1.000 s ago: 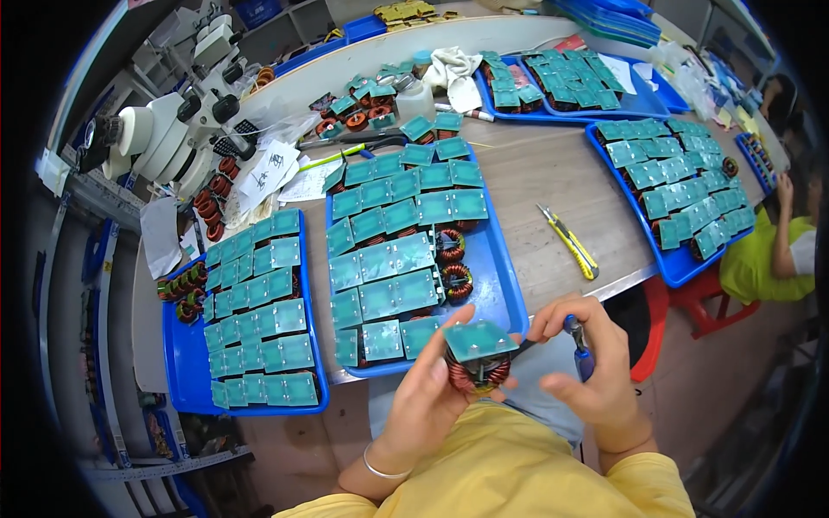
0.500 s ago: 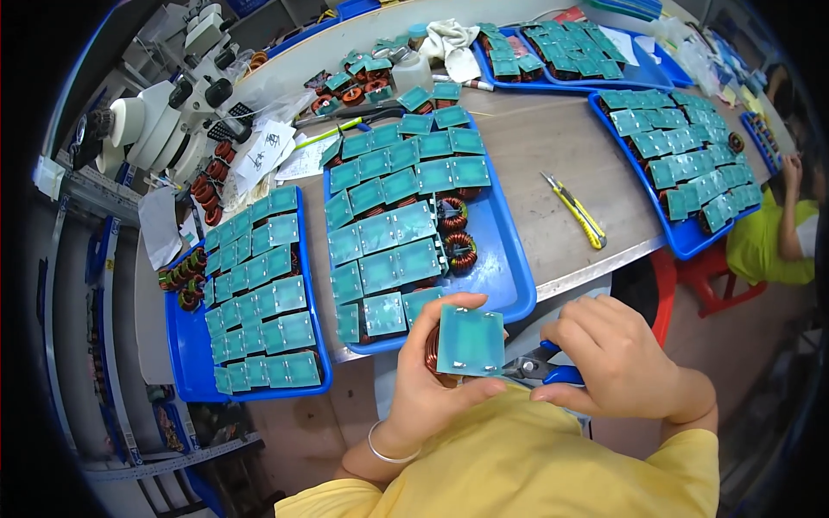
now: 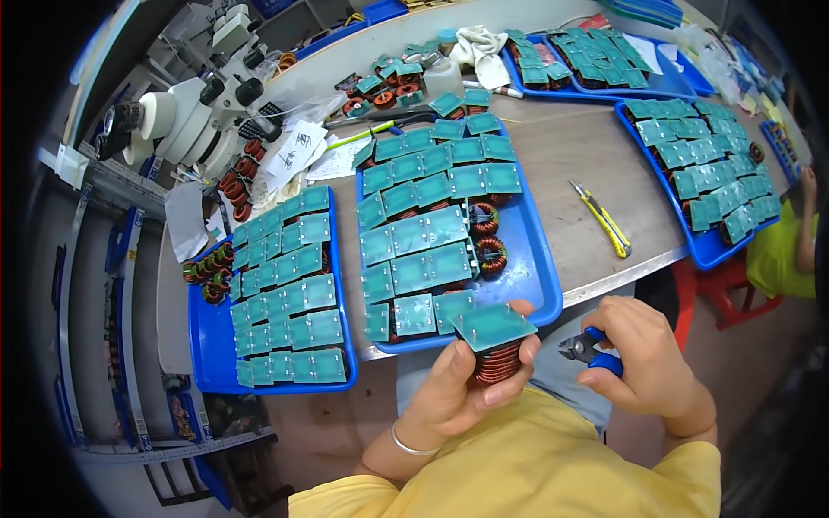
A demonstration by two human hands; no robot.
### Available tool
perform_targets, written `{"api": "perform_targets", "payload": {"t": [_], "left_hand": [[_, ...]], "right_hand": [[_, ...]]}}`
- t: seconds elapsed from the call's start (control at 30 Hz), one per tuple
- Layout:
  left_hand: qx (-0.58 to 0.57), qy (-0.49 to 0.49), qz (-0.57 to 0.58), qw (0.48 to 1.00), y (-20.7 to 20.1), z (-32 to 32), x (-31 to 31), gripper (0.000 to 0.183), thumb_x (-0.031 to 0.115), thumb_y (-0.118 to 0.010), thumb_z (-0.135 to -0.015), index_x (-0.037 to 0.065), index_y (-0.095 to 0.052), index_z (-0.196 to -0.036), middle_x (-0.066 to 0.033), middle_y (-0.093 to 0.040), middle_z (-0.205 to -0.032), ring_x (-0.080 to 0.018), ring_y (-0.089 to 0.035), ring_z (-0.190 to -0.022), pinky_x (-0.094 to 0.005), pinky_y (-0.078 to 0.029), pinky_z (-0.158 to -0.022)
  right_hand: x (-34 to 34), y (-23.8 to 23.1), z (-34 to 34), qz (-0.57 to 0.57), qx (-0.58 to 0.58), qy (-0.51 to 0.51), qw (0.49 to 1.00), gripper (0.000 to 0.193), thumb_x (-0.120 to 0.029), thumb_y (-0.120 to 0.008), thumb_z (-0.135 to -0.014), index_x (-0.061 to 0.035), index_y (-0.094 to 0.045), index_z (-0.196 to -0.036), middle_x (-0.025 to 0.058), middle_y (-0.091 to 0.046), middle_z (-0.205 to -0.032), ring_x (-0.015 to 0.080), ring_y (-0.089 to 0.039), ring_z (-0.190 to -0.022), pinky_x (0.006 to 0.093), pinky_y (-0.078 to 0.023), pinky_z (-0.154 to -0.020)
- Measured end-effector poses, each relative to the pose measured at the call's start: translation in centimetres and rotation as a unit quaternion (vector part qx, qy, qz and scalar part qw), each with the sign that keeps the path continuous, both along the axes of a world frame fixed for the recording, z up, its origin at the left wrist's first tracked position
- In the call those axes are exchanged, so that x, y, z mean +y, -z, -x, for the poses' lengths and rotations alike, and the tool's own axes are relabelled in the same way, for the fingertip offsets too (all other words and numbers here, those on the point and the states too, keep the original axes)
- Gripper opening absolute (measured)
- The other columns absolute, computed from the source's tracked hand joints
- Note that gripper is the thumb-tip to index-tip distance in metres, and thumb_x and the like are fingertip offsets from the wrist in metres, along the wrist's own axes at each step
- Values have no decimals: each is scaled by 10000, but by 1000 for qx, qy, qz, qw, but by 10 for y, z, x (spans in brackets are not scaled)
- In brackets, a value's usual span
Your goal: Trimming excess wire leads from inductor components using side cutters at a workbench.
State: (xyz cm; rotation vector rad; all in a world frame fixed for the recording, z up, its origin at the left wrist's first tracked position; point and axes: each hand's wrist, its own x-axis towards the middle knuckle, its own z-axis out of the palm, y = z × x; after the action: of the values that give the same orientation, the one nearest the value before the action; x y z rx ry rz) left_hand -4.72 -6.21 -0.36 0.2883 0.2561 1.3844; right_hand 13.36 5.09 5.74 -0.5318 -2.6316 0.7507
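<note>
In my left hand is a toroidal coil of copper wire with a square green circuit board on top. My fingers wrap round the winding, and the board is tilted so the coil's side shows. To its right, my right hand grips blue-handled side cutters. Their jaws point toward the coil but stand apart from it. Just beyond my left hand lies a blue tray filled with rows of green boards on coils. Two bare-topped coils sit beside these rows.
Another blue tray of boards stands at the left, a third at the right. A yellow utility knife lies on the table. Microscopes stand at the far left. A person's yellow sleeve shows at the right edge.
The coil has been tipped from board facing me to its winding side showing. My right hand has drawn the cutters away to the right. The whole view has shifted slightly.
</note>
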Motion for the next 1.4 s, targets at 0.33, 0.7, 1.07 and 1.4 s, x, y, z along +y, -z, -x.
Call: {"api": "perform_targets", "payload": {"t": [0.33, 0.7, 1.07, 1.4], "left_hand": [[-137, 35, -28, 990, 7, -1, 2, 746, 517, -528, -834, 41, -279, -1351, -65, -464, -987, -49, -396, -558, -174, -318, -477], [339, -163, 28, 926, -8, -3, 10, 827, 424, -797, -622, 20, -384, -1214, -111, -566, -953, -130, -554, -731, -209, -442, -601], [463, -225, 30, 857, -8, -6, 3, 821, 275, -896, -487, 34, -433, -1121, -123, -573, -958, -200, -589, -873, -300, -482, -738], [555, -230, -69, 797, -6, -4, 1, 805, 293, -883, -490, 33, -439, -1109, -133, -568, -983, -212, -596, -867, -300, -494, -724]], "right_hand": [[6, 20, 2, 32, 60, 20, 997, 440, -413, -619, -776, 6, -517, -860, 113, -478, -711, 268, -517, -604, 333, -407, -563], [0, 11, 2, -17, 38, -37, 998, 467, -431, -664, -726, -6, -521, -856, 107, -468, -713, 289, -498, -625, 345, -402, -576], [-7, 1, 0, -75, -30, -47, 996, 461, -440, -676, -696, -21, -536, -830, 88, -437, -683, 259, -461, -584, 336, -370, -538], [-10, 2, -7, -105, -35, -49, 993, 467, -447, -659, -707, -10, -540, -821, 76, -420, -676, 235, -443, -573, 324, -348, -525]]}}
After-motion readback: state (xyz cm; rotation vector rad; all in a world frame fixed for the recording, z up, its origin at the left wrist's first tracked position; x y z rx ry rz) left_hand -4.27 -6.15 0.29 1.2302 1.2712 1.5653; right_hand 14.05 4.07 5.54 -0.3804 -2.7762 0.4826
